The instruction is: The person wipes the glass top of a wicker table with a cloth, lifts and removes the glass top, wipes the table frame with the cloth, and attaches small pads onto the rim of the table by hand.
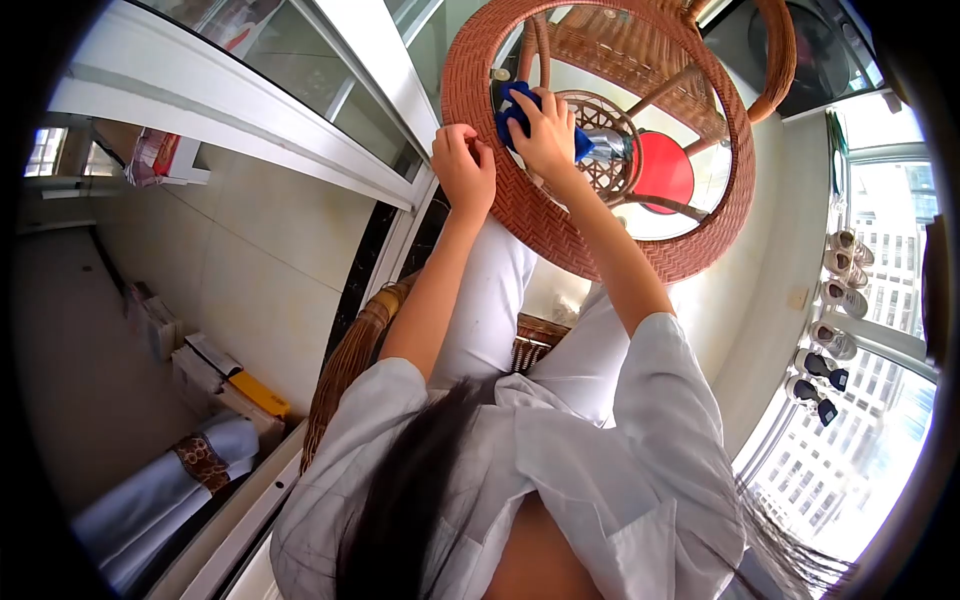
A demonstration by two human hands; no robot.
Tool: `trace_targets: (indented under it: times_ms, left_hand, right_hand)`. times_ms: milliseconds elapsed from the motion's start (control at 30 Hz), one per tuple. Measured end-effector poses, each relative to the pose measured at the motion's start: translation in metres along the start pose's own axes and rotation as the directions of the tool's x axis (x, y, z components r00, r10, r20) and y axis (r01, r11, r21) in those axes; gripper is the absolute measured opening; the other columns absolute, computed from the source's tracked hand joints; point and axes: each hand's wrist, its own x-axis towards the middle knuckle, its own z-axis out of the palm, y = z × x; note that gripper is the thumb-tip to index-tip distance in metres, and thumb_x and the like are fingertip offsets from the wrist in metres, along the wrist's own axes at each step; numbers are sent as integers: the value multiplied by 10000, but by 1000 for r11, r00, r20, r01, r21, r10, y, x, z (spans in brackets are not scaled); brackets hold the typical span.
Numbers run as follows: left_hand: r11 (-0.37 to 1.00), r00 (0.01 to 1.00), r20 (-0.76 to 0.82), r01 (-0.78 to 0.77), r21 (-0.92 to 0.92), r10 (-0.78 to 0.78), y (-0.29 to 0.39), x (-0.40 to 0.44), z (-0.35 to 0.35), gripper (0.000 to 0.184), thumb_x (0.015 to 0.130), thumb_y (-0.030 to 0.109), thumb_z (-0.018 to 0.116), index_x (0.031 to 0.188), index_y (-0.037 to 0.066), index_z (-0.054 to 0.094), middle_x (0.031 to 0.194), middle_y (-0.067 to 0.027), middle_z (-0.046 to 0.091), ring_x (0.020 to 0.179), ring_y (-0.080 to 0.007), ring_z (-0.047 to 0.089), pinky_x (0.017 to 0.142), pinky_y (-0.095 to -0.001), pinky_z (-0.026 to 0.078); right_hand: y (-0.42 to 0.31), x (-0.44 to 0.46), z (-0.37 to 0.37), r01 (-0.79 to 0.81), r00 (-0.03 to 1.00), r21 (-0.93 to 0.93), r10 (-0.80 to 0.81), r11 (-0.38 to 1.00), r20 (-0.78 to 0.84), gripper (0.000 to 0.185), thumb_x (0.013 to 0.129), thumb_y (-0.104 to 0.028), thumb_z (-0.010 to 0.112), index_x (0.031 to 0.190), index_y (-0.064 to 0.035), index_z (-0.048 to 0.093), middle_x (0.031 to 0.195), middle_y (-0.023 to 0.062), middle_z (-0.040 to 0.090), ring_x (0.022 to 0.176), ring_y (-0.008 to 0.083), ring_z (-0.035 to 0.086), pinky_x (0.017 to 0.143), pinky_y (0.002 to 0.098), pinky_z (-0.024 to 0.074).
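Note:
A round table with a reddish-brown woven rim (520, 215) and a glass top stands in front of my knees. On the glass near the rim's left side, my right hand (548, 132) is closed on a blue cloth (510, 112), its fingers pressing down over the bunched fabric. Part of the cloth shows on both sides of the fingers. My left hand (464, 168) rests at the left outer edge of the rim, its fingers loosely curled with nothing visible in them.
Through the glass show a red round seat (664, 172) and rattan lattice. A rattan chair (775, 60) stands beyond the table. At left is a white sliding door frame (380, 90), with a straw broom (345, 370) beside it. Several shoes (845, 295) line the windowsill at right.

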Motion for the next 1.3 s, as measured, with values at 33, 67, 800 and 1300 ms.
trace_targets:
  times_ms: [33,67,800,1300]
  left_hand:
    - [999,1000,-6,-9,54,9,2,1,0,190,728,-6,557,892,47,478,855,-91,492,782,-265,498,695,-386,404]
    - [994,1000,-11,-16,108,18,4,1,0,193,731,-4,555,898,49,474,861,-93,492,796,-270,500,699,-389,402]
    - [988,994,108,8,157,-25,24,-7,10,174,741,10,517,884,97,470,884,-52,512,899,-272,500,753,-403,329]
    - [989,991,132,12,150,-32,27,-2,8,181,735,-15,510,884,76,464,858,-68,490,858,-272,488,760,-384,328]
  right_hand:
    - [-4,-3,2,-2,999,35,1,999,35,388,766,-271,623,1150,-221,593,1197,68,487,1125,276,415,938,410,313]
    - [-6,-4,5,48,999,45,-49,998,23,381,769,-275,617,1148,-237,596,1218,47,484,1139,262,410,943,400,304]
    - [7,-37,-36,154,979,-27,-149,988,138,450,719,-17,533,1113,-211,629,1136,111,493,1028,300,470,878,397,423]
    - [5,-14,-30,300,920,-6,-287,954,267,348,684,-93,605,1018,-172,667,1019,67,512,981,226,510,768,351,472]
